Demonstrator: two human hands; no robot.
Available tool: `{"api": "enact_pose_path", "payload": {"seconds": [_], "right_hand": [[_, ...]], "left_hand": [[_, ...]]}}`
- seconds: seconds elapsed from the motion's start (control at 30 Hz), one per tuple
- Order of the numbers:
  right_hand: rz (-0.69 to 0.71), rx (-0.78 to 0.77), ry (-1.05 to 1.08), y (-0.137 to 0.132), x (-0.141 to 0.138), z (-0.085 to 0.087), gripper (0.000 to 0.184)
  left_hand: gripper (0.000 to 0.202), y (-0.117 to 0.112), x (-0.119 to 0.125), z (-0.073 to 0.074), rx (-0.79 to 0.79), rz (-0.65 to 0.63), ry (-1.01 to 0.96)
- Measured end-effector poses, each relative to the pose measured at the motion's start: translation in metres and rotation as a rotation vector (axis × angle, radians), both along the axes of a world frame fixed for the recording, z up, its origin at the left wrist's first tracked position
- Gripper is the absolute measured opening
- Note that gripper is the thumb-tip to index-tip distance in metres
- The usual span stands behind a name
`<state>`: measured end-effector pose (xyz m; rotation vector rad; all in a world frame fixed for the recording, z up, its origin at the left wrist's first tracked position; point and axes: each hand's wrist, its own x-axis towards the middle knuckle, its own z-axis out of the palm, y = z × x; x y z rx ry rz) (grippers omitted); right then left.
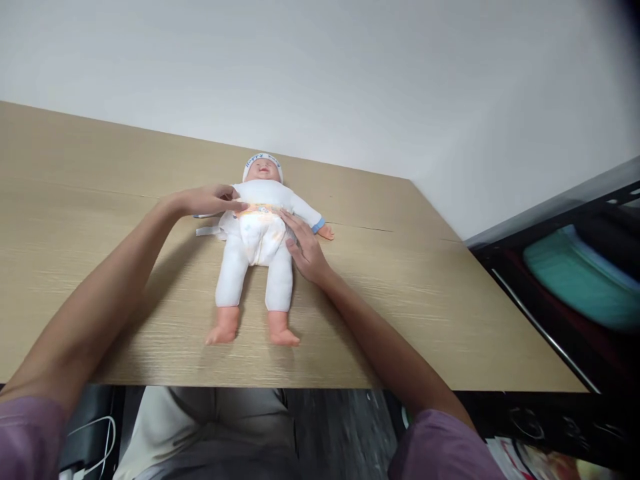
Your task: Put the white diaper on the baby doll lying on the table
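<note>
We look from a single head-worn camera, forward and steeply down over the near edge of the light wooden table (400,320), close above it, facing the white wall (350,80) beyond its far edge.

A light wooden table (450,320) with a pale grain stands against a plain white wall (350,73). To the right sits a dark shelf (575,320) with a metal rail, holding something teal (580,277). Below the table edge, dark grey floor (345,427) shows, and the light is soft and even.
</note>
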<state>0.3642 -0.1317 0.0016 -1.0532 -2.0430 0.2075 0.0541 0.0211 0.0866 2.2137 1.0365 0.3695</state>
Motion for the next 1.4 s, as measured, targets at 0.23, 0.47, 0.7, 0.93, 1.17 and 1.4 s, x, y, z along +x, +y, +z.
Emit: {"api": "enact_pose_path", "payload": {"seconds": [0.23,0.47,0.7,0.93,1.17,1.4], "right_hand": [[0.003,-0.006,0.014,0.001,0.003,-0.002,0.061],[-0.144,0.159,0.029,-0.007,-0.010,0.015,0.044],[0.032,0.132,-0.103,0.025,-0.063,0.072,0.024],[-0.005,-0.145,-0.247,0.071,-0.091,0.074,0.038],[-0.023,-0.163,-0.202,0.075,-0.091,0.058,0.070],[-0.019,-0.210,-0.107,0.076,-0.090,0.062,0.065]], "left_hand": [[0.049,-0.015,0.000,-0.032,0.057,0.088,-0.241],[0.042,-0.052,-0.023,-0.050,0.431,0.300,-0.031],[0.035,-0.049,-0.051,-0.078,0.462,0.277,0.208],[0.047,-0.037,-0.058,-0.059,0.040,0.263,0.026],[0.055,-0.032,-0.030,-0.023,-0.215,0.218,-0.315],[0.051,-0.038,0.028,-0.022,-0.266,0.114,-0.491]]}}
